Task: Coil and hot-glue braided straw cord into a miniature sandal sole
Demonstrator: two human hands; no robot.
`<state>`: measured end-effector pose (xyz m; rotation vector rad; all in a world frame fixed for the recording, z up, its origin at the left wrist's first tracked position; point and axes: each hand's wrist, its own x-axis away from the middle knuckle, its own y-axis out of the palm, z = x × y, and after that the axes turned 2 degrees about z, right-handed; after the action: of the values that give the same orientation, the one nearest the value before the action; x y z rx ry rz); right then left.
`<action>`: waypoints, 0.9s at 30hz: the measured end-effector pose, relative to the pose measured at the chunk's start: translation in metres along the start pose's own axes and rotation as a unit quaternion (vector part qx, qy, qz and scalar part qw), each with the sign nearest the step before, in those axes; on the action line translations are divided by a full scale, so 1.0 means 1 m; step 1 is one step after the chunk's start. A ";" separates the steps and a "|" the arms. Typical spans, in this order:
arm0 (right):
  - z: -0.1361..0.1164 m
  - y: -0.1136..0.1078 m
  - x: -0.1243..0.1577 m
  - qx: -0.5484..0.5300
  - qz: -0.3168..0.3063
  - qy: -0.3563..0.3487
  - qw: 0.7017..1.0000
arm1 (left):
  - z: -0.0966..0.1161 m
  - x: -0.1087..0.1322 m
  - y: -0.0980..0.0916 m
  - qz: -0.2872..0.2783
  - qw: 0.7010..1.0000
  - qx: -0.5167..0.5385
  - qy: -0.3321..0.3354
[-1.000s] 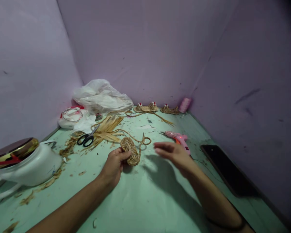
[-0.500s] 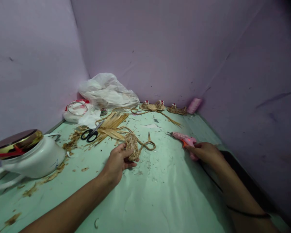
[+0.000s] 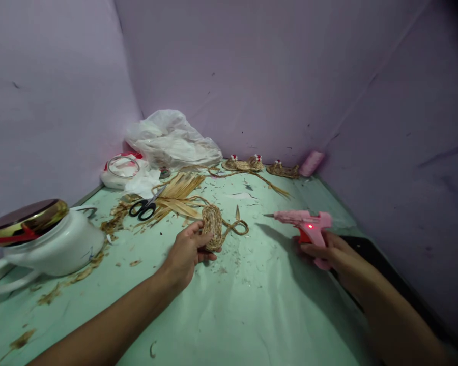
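My left hand [image 3: 187, 251] pinches an oval coil of braided fibre [image 3: 212, 227], thumb on its face and fingers beneath. From the coil's right side runs a loose tail of braided cord [image 3: 241, 227], curled in a loop on the table. My right hand [image 3: 330, 251] is wrapped round the handle of a pink glue gun [image 3: 305, 219], held above the table. A red light glows on the gun, and its nozzle points left toward the coil, apart from it. Some fingers of my right hand are hidden behind the handle.
Black-handled scissors [image 3: 144, 207] lie by dried fibre strips [image 3: 181, 190]. A white pot [image 3: 61, 249] stands at left. Behind are a plastic bag [image 3: 171, 140], small woven slippers with beads [image 3: 244, 165] and a pink spool [image 3: 312, 163]. A dark tray-like object [image 3: 361, 246] lies at right.
My right hand has lifted the glue gun off the table and turned it more side-on. The left hand keeps its grip on the coil; the view has shifted slightly.
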<state>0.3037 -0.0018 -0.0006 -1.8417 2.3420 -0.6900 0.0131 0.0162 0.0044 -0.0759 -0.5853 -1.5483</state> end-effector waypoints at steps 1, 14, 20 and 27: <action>-0.004 0.005 0.008 -0.057 -0.019 0.001 0.998 | 0.000 0.000 -0.001 -0.005 1.000 0.001 -0.001; -0.016 0.043 0.043 -0.048 -0.086 -0.164 0.982 | 0.006 -0.009 -0.006 -0.030 0.999 -0.004 0.011; -0.026 0.051 0.051 -0.003 -0.106 -0.201 0.974 | 0.004 -0.009 -0.006 -0.033 0.999 -0.003 0.017; -0.019 0.053 0.047 0.020 -0.108 -0.231 0.967 | 0.003 -0.009 -0.007 -0.039 0.999 0.003 0.021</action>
<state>0.2367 -0.0311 0.0051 -1.9943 1.8420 -0.2750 0.0065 0.0253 0.0016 -0.0171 -0.5645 -1.6193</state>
